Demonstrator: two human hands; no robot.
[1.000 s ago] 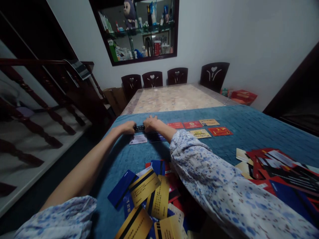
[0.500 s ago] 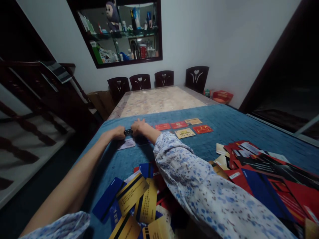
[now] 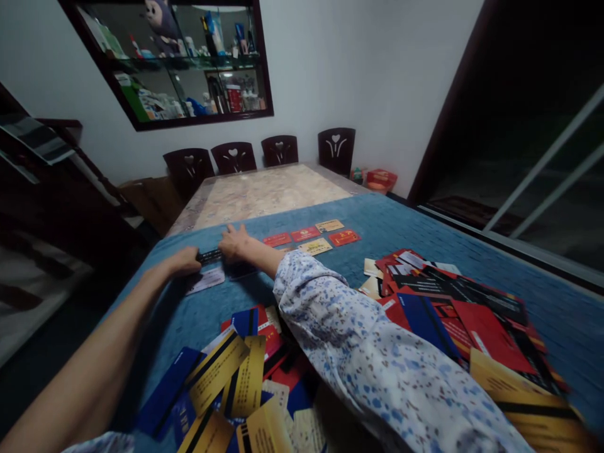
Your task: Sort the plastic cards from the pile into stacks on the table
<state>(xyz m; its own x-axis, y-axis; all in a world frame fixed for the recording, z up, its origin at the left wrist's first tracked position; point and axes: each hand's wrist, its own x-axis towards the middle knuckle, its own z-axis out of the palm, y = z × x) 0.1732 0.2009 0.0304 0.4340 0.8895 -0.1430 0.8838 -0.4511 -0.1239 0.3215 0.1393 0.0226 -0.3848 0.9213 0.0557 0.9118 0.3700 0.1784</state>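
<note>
Dark card [image 3: 210,256] sits pinched between our left hand [image 3: 182,260] and right hand [image 3: 234,242]; we should square it gently beside the white card [image 3: 206,279].

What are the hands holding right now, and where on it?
Both hands hold one dark card flat on the blue cloth: left hand at its left end, right hand at its right end.

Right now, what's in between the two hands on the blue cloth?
In the head view, a dark card lies between the left hand and the right hand, its ends under both hands' fingertips.
</note>
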